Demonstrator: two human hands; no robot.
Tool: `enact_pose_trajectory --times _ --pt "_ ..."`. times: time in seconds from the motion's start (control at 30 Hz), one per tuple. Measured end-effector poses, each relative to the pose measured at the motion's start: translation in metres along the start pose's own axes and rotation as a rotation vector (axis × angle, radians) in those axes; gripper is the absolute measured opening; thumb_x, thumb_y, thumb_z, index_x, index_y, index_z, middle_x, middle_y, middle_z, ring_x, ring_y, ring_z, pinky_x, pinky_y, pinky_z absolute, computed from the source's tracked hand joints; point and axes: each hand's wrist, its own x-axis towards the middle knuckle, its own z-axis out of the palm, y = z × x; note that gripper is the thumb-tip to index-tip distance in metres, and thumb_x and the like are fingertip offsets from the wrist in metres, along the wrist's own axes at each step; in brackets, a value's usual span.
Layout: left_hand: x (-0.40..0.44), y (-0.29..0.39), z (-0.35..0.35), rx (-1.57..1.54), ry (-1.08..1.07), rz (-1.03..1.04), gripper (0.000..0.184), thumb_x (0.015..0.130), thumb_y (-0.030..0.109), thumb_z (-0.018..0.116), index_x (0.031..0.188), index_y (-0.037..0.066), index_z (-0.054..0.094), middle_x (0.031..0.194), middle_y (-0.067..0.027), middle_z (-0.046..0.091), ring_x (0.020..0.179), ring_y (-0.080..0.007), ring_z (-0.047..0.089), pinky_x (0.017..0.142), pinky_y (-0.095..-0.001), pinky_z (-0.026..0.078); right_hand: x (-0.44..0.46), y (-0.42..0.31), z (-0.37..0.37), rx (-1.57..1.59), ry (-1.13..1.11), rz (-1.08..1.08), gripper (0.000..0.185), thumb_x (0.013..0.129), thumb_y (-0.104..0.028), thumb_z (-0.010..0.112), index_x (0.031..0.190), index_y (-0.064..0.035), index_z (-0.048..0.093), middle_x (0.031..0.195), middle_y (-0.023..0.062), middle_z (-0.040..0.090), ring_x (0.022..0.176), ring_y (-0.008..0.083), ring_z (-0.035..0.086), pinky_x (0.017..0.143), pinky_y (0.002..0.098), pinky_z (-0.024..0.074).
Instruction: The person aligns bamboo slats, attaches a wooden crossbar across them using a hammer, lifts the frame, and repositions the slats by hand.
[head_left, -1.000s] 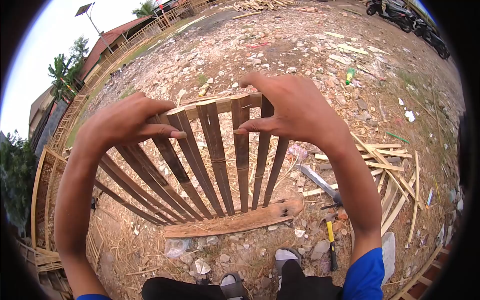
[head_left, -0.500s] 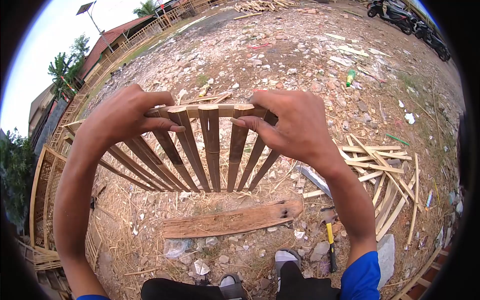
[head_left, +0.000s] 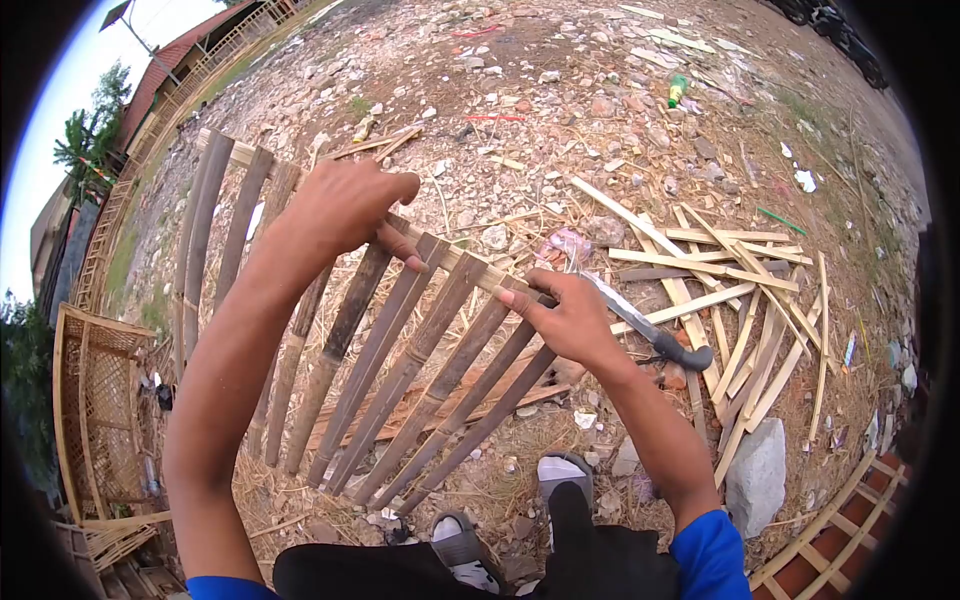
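Where the sandals (head_left: 565,472) stand, the lower ends of the slats (head_left: 370,365) hang just beyond, no second crosspiece visible there. Slatted panel (head_left: 405,370) is held up at a tilt in front of the person, over a rough plank (head_left: 540,393). Left hand (head_left: 345,205) hooks over the top crosspiece (head_left: 238,150), thumb on the near side; right hand (head_left: 570,315) pinches the same crosspiece near its right end. Progress, my read: slats are joined along the top, lower ends look unjoined, fixings can't be confirmed. Machete (head_left: 625,308) lies to the right, beside loose strips (head_left: 625,214) not built in. Farther out, green bottle (head_left: 677,92) on the rubble; label unreadable, no legible brands or writing anywhere.
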Motion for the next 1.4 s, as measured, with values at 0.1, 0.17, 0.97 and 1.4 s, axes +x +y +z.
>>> enact_pose_trajectory --times 0.1,0.17,0.97,1.4 --pt "0.030 0.037 0.067 -0.043 -0.087 0.118 0.020 0.091 0.032 0.067 0.103 0.016 0.068 0.075 -0.0115 0.067 0.078 -0.0315 0.071 0.066 -0.0466 0.050 -0.035 0.062 0.040 0.099 -0.011 0.125 0.048 0.092 -0.049 0.073 0.084 -0.0011 0.069 0.065 0.0056 0.055 0.063 0.0146 0.050 0.058 0.0347 0.0389" --pt "0.050 0.063 0.112 -0.072 -0.170 0.253 0.017 0.092 0.026 0.064 0.105 0.015 0.068 0.082 -0.0118 0.071 0.084 -0.0320 0.072 0.070 -0.0461 0.053 -0.061 0.107 0.068 0.209 -0.050 0.250 0.053 0.091 -0.056 0.069 0.094 -0.0034 0.073 0.074 0.0102 0.065 0.071 0.0219 0.061 0.066 0.0379 0.0461" --pt "-0.021 0.227 0.333 -0.716 0.263 -0.266 0.053 0.099 0.039 0.060 0.150 0.028 0.048 0.153 -0.0036 0.047 0.145 -0.0331 0.037 0.120 -0.0598 0.023 -0.142 0.222 0.142 0.075 0.087 0.754 0.057 0.093 -0.050 0.066 0.117 0.0011 0.070 0.105 0.0247 0.072 0.101 0.0390 0.069 0.092 0.0431 0.0508" --pt "-0.057 0.251 0.369 -0.579 0.279 -0.488 0.047 0.102 0.042 0.052 0.146 0.026 0.052 0.151 -0.0045 0.048 0.142 -0.0308 0.038 0.119 -0.0615 0.020 -0.265 0.243 0.029 -0.618 0.213 0.411 0.049 0.087 -0.014 0.070 0.130 0.0015 0.052 0.112 0.0232 0.055 0.111 0.0442 0.051 0.098 0.0518 0.0411"
